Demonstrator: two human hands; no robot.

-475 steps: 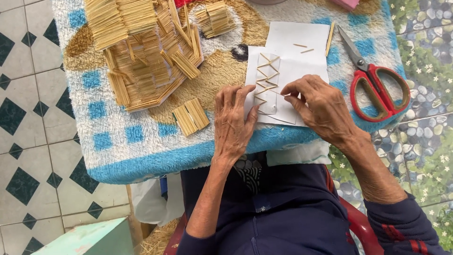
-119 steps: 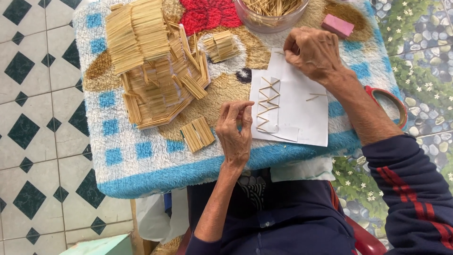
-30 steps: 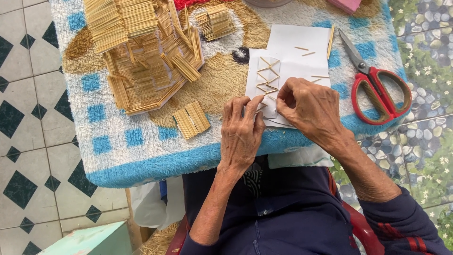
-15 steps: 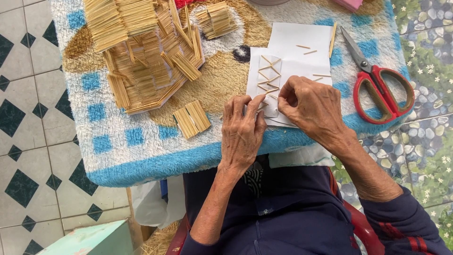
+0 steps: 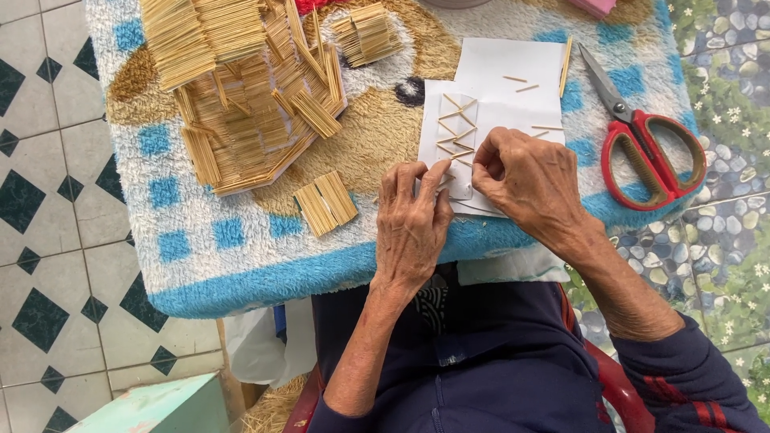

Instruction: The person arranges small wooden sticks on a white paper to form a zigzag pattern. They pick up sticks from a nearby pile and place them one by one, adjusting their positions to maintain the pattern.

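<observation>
Fluffy blue, white and tan cloth (image 5: 241, 265) covers the small table that fills the upper half of the frame, over a tiled floor (image 5: 48, 265) at the left and pebbled ground at the right. Near the centre lies a sheet of white paper (image 5: 513, 72), and on its left part sits a narrow white strip (image 5: 459, 136) carrying short straw sticks laid in a zigzag.

From the lower middle, the left hand (image 5: 413, 232) comes up with its forearm bare, palm down, fingers stretched flat and slightly spread; the fingertips (image 5: 439, 172) press on the strip's lower edge, holding nothing. To its right, the right hand (image 5: 533, 180) bends at the wrist, knuckles up, fingers curled together at the strip's bottom end. Whether it pinches a stick there cannot be told, since the fingertips are tucked under.

Red-handled scissors (image 5: 650, 144) lie at the right edge of the table, well apart from the hands. At the upper left, a straw model (image 5: 249, 96) of stacked sticks is cut off by the frame's top. Just left of the left hand lies a small straw bundle (image 5: 325, 202). Loose sticks dot the paper's upper part.
</observation>
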